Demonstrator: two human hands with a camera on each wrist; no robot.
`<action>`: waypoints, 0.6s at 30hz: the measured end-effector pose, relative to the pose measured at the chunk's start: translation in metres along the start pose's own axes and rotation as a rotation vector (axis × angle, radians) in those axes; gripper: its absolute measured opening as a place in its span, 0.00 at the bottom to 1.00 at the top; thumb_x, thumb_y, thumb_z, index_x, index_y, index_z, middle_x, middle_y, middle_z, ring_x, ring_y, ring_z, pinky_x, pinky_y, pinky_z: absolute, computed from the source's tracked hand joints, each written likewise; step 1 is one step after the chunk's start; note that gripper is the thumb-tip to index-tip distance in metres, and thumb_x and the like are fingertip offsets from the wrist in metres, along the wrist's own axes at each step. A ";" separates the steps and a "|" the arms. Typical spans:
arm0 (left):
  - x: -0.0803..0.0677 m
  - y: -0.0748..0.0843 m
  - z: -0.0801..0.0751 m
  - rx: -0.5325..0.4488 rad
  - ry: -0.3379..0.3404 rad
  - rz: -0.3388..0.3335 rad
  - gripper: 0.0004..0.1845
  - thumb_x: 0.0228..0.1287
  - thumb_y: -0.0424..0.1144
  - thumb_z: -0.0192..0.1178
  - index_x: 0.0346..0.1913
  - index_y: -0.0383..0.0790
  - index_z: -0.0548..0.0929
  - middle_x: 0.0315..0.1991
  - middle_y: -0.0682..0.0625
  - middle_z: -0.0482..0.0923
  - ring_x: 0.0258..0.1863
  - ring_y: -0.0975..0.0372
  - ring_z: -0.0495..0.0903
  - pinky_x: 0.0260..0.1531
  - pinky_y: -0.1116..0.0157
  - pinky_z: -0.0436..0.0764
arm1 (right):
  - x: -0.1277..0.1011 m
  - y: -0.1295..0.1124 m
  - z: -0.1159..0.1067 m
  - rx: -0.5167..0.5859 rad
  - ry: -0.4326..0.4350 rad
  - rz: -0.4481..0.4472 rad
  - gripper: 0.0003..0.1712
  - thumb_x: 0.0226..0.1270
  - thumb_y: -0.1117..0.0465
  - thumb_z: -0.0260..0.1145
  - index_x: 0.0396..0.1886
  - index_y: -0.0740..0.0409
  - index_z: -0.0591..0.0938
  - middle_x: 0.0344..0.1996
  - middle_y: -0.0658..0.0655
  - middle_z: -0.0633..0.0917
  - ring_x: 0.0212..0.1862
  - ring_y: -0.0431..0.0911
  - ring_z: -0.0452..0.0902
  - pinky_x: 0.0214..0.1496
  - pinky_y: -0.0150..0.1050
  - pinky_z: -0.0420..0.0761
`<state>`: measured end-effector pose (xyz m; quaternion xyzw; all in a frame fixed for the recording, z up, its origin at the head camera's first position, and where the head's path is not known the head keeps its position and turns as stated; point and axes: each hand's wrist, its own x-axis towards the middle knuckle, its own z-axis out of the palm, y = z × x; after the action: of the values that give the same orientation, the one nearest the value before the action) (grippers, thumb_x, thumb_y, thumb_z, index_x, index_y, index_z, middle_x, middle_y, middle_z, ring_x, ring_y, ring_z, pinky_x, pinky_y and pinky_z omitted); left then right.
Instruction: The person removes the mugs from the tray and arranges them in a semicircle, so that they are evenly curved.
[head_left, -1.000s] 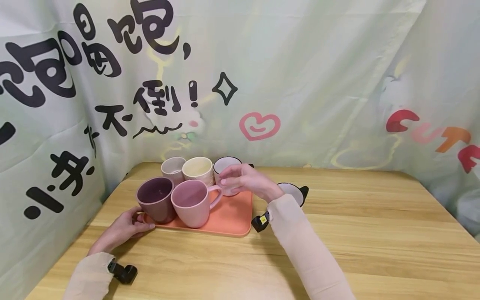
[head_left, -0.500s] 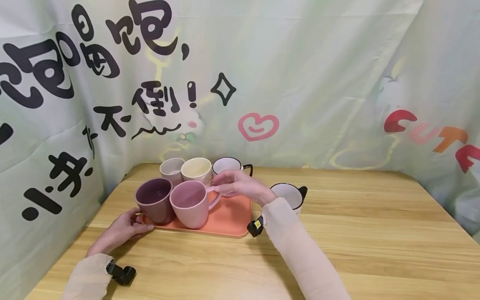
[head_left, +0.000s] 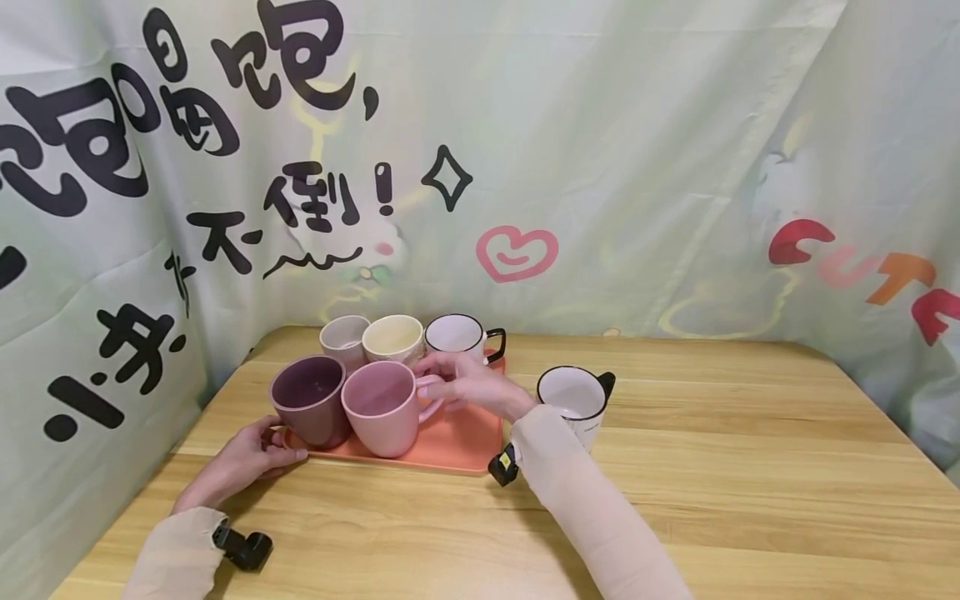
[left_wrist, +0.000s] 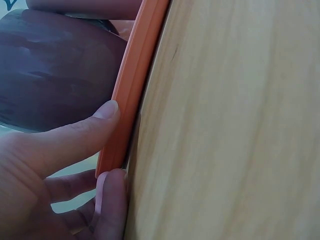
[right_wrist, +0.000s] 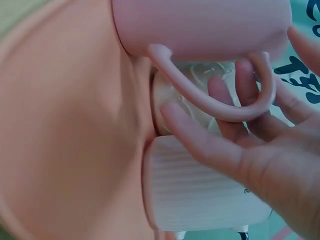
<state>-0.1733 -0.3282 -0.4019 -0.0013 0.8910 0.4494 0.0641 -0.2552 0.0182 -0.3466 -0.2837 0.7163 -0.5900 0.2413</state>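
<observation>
Right fingers (right_wrist: 240, 80) threaded through the loop handle of the pink mug (head_left: 378, 407), curling loosely round it; grip not yet closed tight, as far as the right wrist view shows. Right hand (head_left: 468, 385) low over the orange tray (head_left: 457, 437), just beside the cream mug (head_left: 393, 337) and the black-rimmed white mug (head_left: 455, 335). Left hand (head_left: 247, 454) at the tray's near-left corner, thumb (left_wrist: 85, 132) on top of the rim and a finger beneath, pinching the edge and steadying it. Pink mug upright at the tray's front, touching the dark purple mug (head_left: 309, 398); pale grey mug (head_left: 343, 337) behind. Five mugs on the tray, a second black-rimmed mug (head_left: 573, 400) off it on the wooden table (head_left: 750, 467), just right of the tray. Judging from this: handle engaged, mug not lifted.
</observation>
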 end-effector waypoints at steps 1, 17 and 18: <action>0.000 0.000 0.000 0.002 0.001 -0.002 0.36 0.64 0.33 0.70 0.64 0.15 0.62 0.36 0.45 0.69 0.35 0.57 0.72 0.30 0.69 0.78 | 0.000 0.000 0.001 0.014 -0.005 0.006 0.22 0.69 0.69 0.66 0.62 0.68 0.76 0.42 0.54 0.84 0.43 0.58 0.82 0.47 0.48 0.82; -0.002 -0.001 0.001 -0.034 -0.001 0.004 0.35 0.64 0.31 0.70 0.65 0.16 0.62 0.36 0.44 0.71 0.34 0.58 0.73 0.31 0.69 0.79 | -0.001 0.007 0.011 0.053 0.103 -0.062 0.06 0.69 0.74 0.65 0.43 0.70 0.78 0.28 0.56 0.81 0.38 0.61 0.86 0.39 0.48 0.86; -0.001 -0.001 0.001 -0.037 -0.002 0.004 0.36 0.64 0.31 0.70 0.65 0.16 0.62 0.36 0.44 0.71 0.34 0.58 0.73 0.31 0.69 0.80 | -0.001 0.006 0.011 0.082 0.096 -0.064 0.06 0.70 0.75 0.64 0.44 0.71 0.77 0.28 0.56 0.81 0.39 0.65 0.86 0.42 0.52 0.85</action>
<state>-0.1717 -0.3282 -0.4031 0.0000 0.8824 0.4661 0.0639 -0.2476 0.0125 -0.3544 -0.2679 0.6927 -0.6393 0.1991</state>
